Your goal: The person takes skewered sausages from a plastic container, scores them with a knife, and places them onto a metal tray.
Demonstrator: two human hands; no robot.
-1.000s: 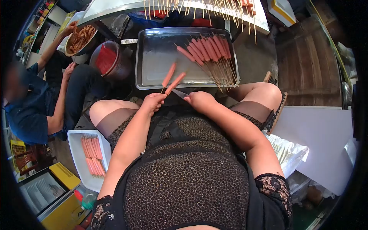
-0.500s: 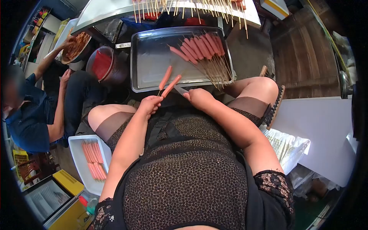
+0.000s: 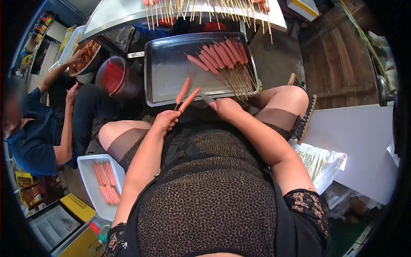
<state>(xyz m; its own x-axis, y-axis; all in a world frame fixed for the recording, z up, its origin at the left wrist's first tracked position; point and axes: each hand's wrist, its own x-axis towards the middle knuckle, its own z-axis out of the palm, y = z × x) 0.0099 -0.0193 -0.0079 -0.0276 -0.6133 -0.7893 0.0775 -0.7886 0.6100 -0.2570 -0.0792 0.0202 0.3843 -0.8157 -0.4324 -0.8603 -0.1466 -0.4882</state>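
My left hand [image 3: 166, 121] is closed on two skewered sausages [image 3: 183, 91] at the near edge of a metal tray [image 3: 160, 68]; they fan slightly apart, tips pointing away from me. In my right hand [image 3: 227, 109] is a knife [image 3: 206, 97], its blade pointing toward the nearer sausage; whether it touches is too small to tell. Several skewered sausages [image 3: 224, 55] lie in a cluster at the tray's right side, sticks toward me. More sausages [image 3: 106, 182] fill part of a white tub [image 3: 87, 177] at my left.
Beyond the metal tray, thin sticks overhang a white tabletop [image 3: 124, 17]. A red-filled bucket [image 3: 124, 88] stands left of the tray. A person in dark blue [image 3: 36, 128] sits at the left, one hand at a bowl [image 3: 95, 64] of brown food. A white board [image 3: 351, 145] is at my right.
The view has shifted slightly. My right hand and the knife have moved a little away from my left hand. The other person's hand has moved over the bowl.
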